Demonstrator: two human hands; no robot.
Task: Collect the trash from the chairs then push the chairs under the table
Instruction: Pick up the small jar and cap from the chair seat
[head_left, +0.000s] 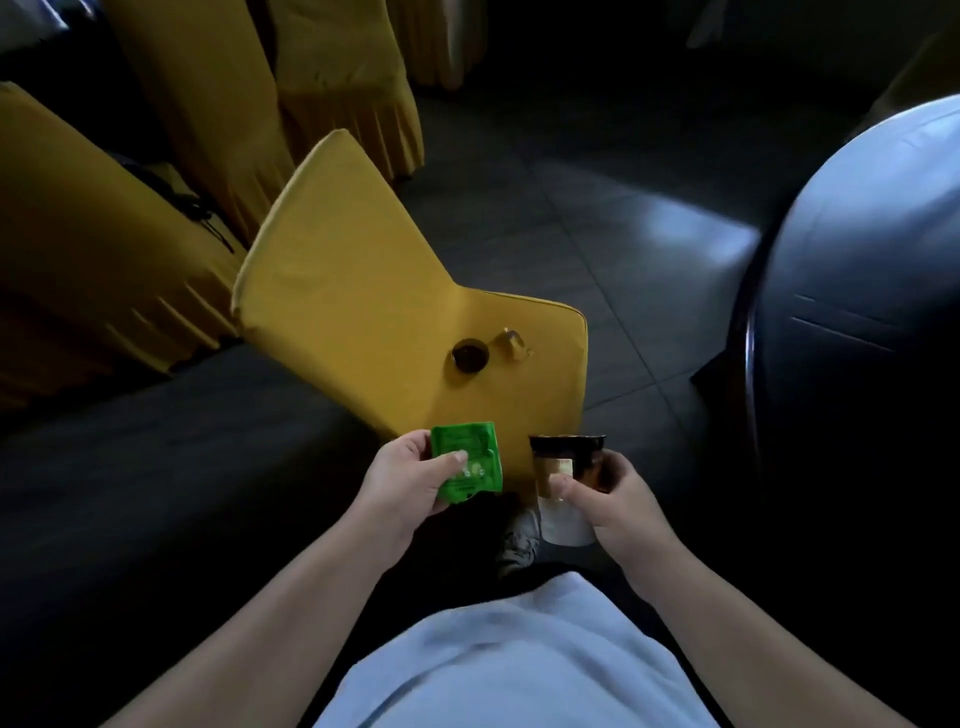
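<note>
while the left hand (410, 480) pinches a green wrapper (467, 460) and the right hand (618, 499) grips a dark packet (566, 462), a round lid (470, 355) and small scrap (511, 344) lie mid-seat on the yellow chair (389, 312).

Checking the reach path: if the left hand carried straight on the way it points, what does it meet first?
Probably the yellow chair seat. The left hand, gripping a green packet, points up the picture across that seat, towards the dark round lid. Depth is unclear.

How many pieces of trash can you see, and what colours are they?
Green: 1, the green packet in the left hand
Dark: 2, the dark pouch in the right hand, the dark cap
Yellowish: 1, the small wrapper
Total: 4
</note>
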